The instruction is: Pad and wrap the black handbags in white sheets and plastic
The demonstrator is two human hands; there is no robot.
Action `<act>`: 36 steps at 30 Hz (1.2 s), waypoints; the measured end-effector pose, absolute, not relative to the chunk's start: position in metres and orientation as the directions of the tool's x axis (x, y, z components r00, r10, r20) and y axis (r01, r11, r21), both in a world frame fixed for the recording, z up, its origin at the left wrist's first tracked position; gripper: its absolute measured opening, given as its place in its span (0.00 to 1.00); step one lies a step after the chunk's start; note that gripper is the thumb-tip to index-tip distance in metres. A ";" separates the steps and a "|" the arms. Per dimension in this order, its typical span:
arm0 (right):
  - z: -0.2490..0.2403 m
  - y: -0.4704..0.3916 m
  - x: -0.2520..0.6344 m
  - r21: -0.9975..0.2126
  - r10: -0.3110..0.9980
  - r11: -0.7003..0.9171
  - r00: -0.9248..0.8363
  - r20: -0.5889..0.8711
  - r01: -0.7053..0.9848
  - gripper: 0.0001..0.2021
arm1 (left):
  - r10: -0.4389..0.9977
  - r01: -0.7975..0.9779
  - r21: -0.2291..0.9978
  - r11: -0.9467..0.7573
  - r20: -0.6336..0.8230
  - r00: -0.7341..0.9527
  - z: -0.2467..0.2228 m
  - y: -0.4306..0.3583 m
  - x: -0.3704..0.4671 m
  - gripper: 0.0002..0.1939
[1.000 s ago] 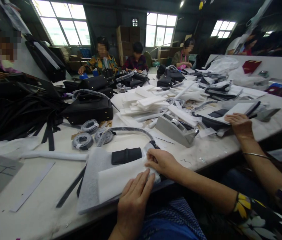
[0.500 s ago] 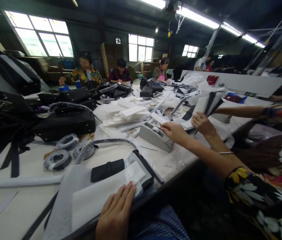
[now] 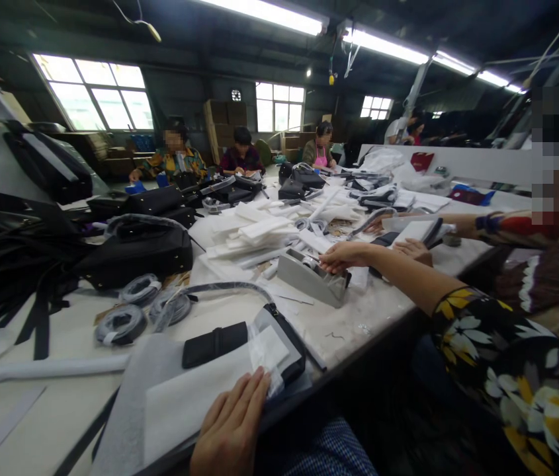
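Note:
My left hand (image 3: 232, 420) lies flat, fingers stretched, on a white foam sheet (image 3: 194, 396) at the table's near edge. The sheet partly covers a black bag (image 3: 295, 357), with a clear plastic piece (image 3: 263, 347) near my fingertips. A black strap piece (image 3: 214, 344) rests beside the sheet. Farther right, my right hand (image 3: 343, 256) is at a grey tape dispenser (image 3: 306, 281), its fingers curled in over the top. Whatever those fingers pinch is too small to make out. A long wrapped handle (image 3: 229, 287) curves behind the bag.
Wrapped coils (image 3: 121, 324), black bags (image 3: 135, 251) and black straps (image 3: 41, 324) lie to the left. White foam pieces (image 3: 254, 228) are heaped mid-table. At right, a co-worker's hand (image 3: 413, 250) is close behind my right arm. Other people sit across the table.
My right hand has turned over at the dispenser, its fingers curling inward. The co-worker's hands and the wrapped piece have moved lower and back. My left hand stays put.

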State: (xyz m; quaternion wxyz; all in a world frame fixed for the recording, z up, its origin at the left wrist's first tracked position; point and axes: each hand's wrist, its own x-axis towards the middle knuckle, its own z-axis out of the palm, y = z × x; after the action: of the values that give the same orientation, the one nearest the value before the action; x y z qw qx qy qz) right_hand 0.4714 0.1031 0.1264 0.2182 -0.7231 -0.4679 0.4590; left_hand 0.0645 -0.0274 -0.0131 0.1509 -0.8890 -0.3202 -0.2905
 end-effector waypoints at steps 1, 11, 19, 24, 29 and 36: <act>0.131 0.097 0.473 -0.763 0.884 -0.460 0.149 -0.444 0.455 0.18 | 0.481 0.653 -0.074 -0.754 0.614 0.625 -0.013 -0.027 0.064 0.22; 0.126 -0.001 0.498 -0.824 0.918 -0.384 0.267 -0.293 0.417 0.26 | 0.482 0.629 -0.037 -0.776 0.608 0.631 -0.016 -0.026 0.063 0.23; 0.058 -0.004 0.501 -0.859 0.928 -0.248 0.365 -0.077 0.448 0.33 | 0.497 0.635 -0.021 -0.772 0.604 0.623 -0.016 -0.026 0.063 0.21; 0.039 -0.008 0.499 -0.808 0.914 -0.254 0.404 -0.021 0.532 0.34 | 0.499 0.628 -0.001 -0.778 0.607 0.619 -0.011 -0.029 0.065 0.20; 0.072 -0.038 0.447 -0.705 0.994 -0.069 0.105 0.008 0.706 0.21 | 0.573 0.647 0.113 -0.754 0.596 0.563 -0.003 -0.034 0.071 0.18; 0.128 -0.010 0.319 -0.569 0.719 0.567 -0.695 -0.012 0.596 0.10 | 0.593 0.647 0.167 -0.744 0.613 0.523 0.002 -0.036 0.074 0.19</act>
State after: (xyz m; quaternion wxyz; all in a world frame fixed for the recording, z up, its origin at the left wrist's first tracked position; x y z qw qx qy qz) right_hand 0.3188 -0.0096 0.1280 0.1111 -0.3743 -0.8780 0.2767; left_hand 0.0737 -0.0355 0.0016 0.0408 -0.8716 -0.3557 -0.3348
